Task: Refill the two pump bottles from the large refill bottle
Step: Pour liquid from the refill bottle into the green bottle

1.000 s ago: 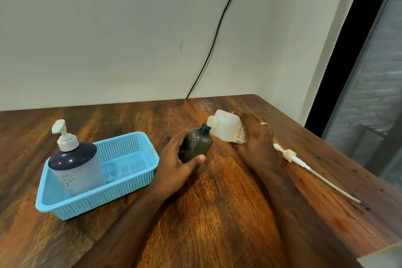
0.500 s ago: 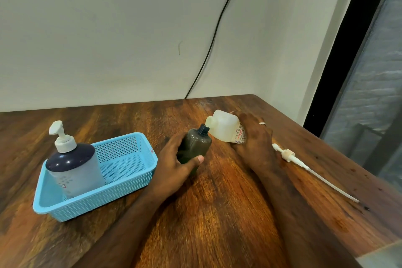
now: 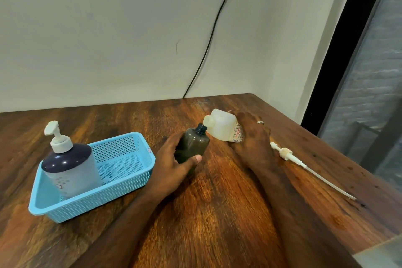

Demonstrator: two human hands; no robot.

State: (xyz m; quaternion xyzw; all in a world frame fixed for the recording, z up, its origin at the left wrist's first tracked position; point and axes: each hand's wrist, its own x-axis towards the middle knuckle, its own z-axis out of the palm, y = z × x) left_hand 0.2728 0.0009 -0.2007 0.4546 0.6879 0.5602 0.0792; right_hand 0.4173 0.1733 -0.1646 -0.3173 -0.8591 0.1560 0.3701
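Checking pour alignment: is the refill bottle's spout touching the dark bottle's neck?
Cannot tell. In the head view the refill bottle spout overlaps the dark bottle neck, with no gap or contact plainly visible.

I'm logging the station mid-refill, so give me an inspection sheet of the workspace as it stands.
Surface: wooden table, no spill visible.
Job's things: dark bottle, pump off, tilted; white refill bottle tipped with its spout at the dark bottle's neck; loose pump lying on the table at right; capped pump bottle upright in the blue basket.
Clutter: nothing seen.
Hands: left hand grips the dark bottle; right hand holds the refill bottle.
Cables: black cable running down the wall.
Surroundings: plain wall, dark window frame at right.
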